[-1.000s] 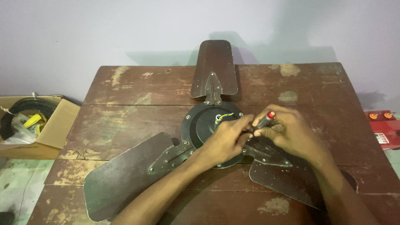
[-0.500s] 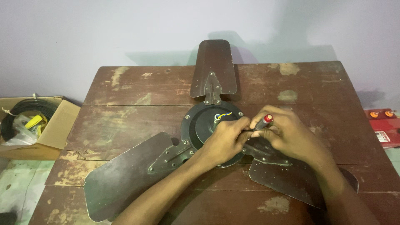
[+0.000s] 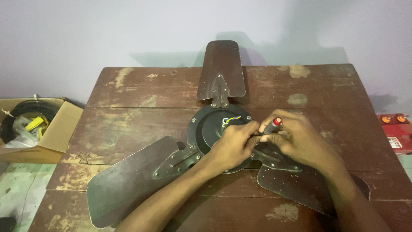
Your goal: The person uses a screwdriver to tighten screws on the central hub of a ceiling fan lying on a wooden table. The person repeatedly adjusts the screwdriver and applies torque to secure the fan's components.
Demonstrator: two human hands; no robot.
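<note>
1. A ceiling fan (image 3: 214, 124) lies flat in the middle of a worn wooden table (image 3: 141, 90), its three blades spread out.
2. The left hand (image 3: 234, 144) rests on the fan's round motor housing, fingers curled against a screwdriver (image 3: 271, 126).
3. The right hand (image 3: 298, 141) grips the screwdriver's handle, its red end showing on top.
4. A cardboard box (image 3: 51, 133) holding cables sits left of the table.

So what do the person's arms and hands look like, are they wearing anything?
Both arms are bare as far as the picture shows: no sleeves, no gloves. The left hand and right hand show no rings, watch or bracelets that I can see. The fingers are bare too.
</note>
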